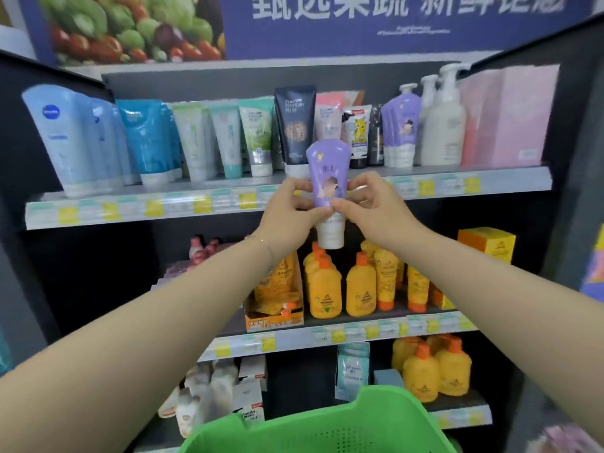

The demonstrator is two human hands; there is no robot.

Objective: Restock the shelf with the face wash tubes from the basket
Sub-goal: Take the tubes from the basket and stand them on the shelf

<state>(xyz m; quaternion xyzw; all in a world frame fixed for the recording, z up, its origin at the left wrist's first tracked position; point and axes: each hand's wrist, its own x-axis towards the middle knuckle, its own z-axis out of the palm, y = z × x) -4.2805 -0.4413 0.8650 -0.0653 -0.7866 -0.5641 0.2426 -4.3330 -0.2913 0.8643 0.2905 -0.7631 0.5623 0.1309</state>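
The person is holding 1 purple tube (327, 178) upright in both hands, cap down, in front of the price rail of the top shelf (130, 207). The left hand (291, 214) is gripping the tube's lower left side, with fingers curled round it and the thumb lying across the front. The right hand (372, 204) is pinching the lower right side, its thumb meeting the left thumb on the front. Both grips are clamped on the tube. The tube is hanging clear of the shelf and is touching no stock. Its white cap is showing below the hands, above the orange bottles (327, 289) on the middle shelf.

On the top shelf, stock is standing cap down in a row. Pale blue tubes (65, 138) are standing at the far left, then teal tubes (147, 138), then white-and-green tubes (228, 138). 1 dark tube (294, 125) is standing directly behind the held tube's crimped end. To its right, a pink tube (328, 116) and a small cartoon tube (358, 132) are standing. Shelved purple tubes (400, 132) are standing further right, beside white pump bottles (443, 119), with pink boxes (510, 119) at the right end.

The green basket (327, 426) is sitting at the near bottom edge, below both forearms. Only its far rim and part of its perforated inside are showing, and its contents cannot be told. A thin bracelet (266, 243) is showing on the left wrist. A blue banner (327, 24) picturing fruit and vegetables is hanging above the shelving.
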